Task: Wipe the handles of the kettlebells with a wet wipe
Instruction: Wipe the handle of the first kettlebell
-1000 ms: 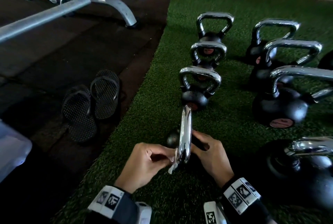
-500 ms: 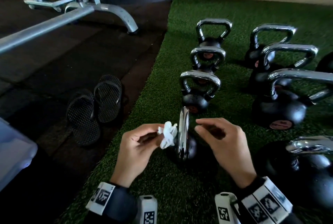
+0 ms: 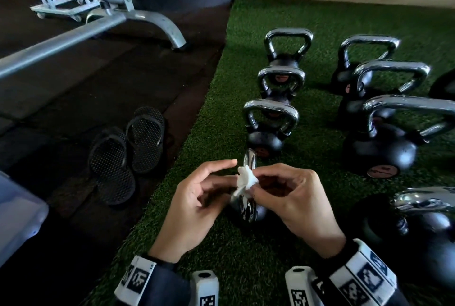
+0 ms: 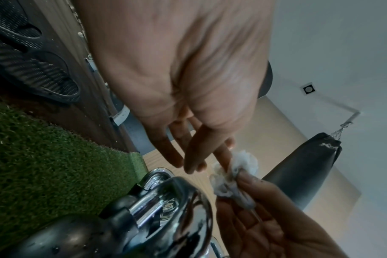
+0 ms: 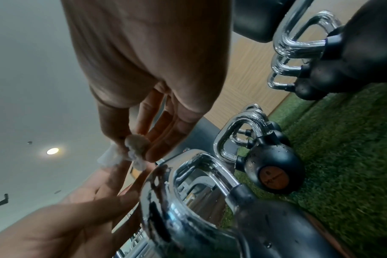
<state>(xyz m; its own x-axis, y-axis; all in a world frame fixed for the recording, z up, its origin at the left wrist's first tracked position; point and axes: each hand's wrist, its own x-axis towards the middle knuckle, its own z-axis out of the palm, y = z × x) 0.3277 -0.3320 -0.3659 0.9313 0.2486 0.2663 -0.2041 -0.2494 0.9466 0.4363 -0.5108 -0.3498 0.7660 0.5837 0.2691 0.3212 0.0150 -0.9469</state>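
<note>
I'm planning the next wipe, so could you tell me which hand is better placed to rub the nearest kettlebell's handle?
Right. The right hand pinches the wet wipe just above the chrome handle; the left hand holds nothing.

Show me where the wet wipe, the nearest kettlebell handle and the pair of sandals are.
wet wipe (image 3: 246, 179), head view, middle of the crumpled white wad.
nearest kettlebell handle (image 3: 249, 160), head view, top of the chrome loop.
sandals (image 3: 112, 165), head view, sole of the nearer sandal.
</note>
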